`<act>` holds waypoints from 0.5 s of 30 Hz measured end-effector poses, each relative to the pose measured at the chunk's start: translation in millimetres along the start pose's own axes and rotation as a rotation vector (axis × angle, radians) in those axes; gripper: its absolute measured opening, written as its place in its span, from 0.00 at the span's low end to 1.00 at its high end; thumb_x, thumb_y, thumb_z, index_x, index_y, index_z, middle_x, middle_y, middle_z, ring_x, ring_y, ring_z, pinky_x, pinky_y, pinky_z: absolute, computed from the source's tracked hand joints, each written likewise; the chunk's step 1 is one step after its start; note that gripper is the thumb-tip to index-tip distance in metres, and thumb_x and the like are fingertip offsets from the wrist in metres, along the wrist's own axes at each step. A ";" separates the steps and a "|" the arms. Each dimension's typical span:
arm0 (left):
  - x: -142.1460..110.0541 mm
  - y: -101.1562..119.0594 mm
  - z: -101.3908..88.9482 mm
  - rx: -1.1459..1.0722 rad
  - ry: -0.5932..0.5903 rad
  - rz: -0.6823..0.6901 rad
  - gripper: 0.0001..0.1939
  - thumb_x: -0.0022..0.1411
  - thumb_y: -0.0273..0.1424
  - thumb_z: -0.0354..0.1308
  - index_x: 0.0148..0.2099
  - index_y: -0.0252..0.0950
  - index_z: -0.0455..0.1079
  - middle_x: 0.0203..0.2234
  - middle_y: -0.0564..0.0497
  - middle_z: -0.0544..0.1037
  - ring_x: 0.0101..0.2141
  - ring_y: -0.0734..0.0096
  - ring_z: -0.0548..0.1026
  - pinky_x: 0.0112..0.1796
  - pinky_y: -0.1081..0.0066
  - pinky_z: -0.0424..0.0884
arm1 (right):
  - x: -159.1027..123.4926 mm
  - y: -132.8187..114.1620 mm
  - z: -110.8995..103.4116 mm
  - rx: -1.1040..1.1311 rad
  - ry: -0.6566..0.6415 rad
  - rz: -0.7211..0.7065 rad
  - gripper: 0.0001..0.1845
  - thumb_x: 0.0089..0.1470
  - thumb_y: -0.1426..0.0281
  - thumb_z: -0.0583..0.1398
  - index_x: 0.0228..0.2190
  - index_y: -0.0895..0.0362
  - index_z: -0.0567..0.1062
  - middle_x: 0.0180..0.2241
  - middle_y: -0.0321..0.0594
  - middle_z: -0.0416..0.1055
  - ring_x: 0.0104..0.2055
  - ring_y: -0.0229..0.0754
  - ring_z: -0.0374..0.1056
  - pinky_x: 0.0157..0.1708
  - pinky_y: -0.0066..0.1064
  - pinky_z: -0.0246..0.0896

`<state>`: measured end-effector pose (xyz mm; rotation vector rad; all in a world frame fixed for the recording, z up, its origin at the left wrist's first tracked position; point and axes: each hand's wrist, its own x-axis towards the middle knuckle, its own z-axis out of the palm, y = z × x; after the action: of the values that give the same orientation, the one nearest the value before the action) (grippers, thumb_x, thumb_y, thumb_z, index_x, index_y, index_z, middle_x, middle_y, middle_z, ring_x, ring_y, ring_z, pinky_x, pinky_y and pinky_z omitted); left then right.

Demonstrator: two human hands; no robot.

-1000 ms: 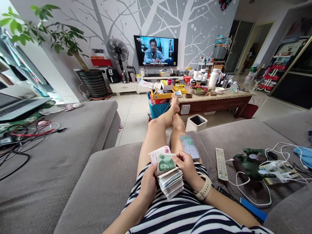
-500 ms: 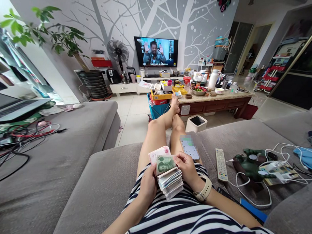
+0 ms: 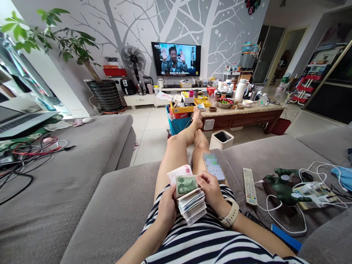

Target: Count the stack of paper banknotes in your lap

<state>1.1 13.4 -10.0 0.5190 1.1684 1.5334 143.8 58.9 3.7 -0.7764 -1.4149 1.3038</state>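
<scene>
Above my lap, my left hand [image 3: 167, 204] is closed on the left side of a thick stack of banknotes [image 3: 192, 205], whose lower ends fan out toward me. A green banknote [image 3: 186, 186] lies on top, its right corner pinched by my right hand [image 3: 211, 187]. Behind it sticks out a pink banknote [image 3: 178, 173], on the side of my left hand. A pale watch [image 3: 230, 215] sits on my right wrist. Just beyond my right hand a phone [image 3: 214, 168] with a lit screen rests on my leg. My fingers partly hide the edges of the notes.
On the sofa to the right lie a remote control [image 3: 249, 186], a dark green figure [image 3: 286, 186] and white cables. Tangled cables [image 3: 22, 153] and a laptop [image 3: 17, 122] are at left. Ahead stand a white bin [image 3: 221, 140] and a crowded coffee table [image 3: 245, 118].
Both hands and the banknotes stay almost in place; the green note's top has shifted very slightly. The television picture has changed a little.
</scene>
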 end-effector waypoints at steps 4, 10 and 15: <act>-1.7 0.8 1.0 0.024 -0.005 0.001 0.13 0.48 0.39 0.59 0.31 0.35 0.75 0.32 0.49 0.82 0.40 0.56 0.77 0.43 0.63 0.72 | -0.3 -0.5 0.4 0.023 0.005 0.009 0.18 0.54 0.57 0.60 0.21 0.57 0.69 0.19 0.31 0.61 0.23 0.35 0.55 0.25 0.27 0.51; -3.4 1.1 7.3 0.065 0.000 -0.007 0.13 0.52 0.40 0.56 0.34 0.39 0.77 0.31 0.53 0.82 0.44 0.53 0.77 0.41 0.59 0.74 | -1.4 -2.3 0.5 0.054 -0.046 0.004 0.19 0.57 0.57 0.57 0.22 0.57 0.70 0.18 0.33 0.65 0.21 0.35 0.58 0.26 0.29 0.54; -4.8 1.7 9.0 0.083 0.019 0.011 0.12 0.53 0.39 0.55 0.34 0.39 0.76 0.31 0.54 0.81 0.44 0.54 0.78 0.40 0.59 0.74 | -0.6 0.4 0.7 0.043 -0.031 0.030 0.15 0.53 0.59 0.62 0.23 0.56 0.69 0.18 0.31 0.65 0.21 0.35 0.59 0.25 0.28 0.54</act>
<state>9.2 12.8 -3.5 0.5679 1.2496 1.5073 143.3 58.2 3.3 -0.7550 -1.4000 1.3701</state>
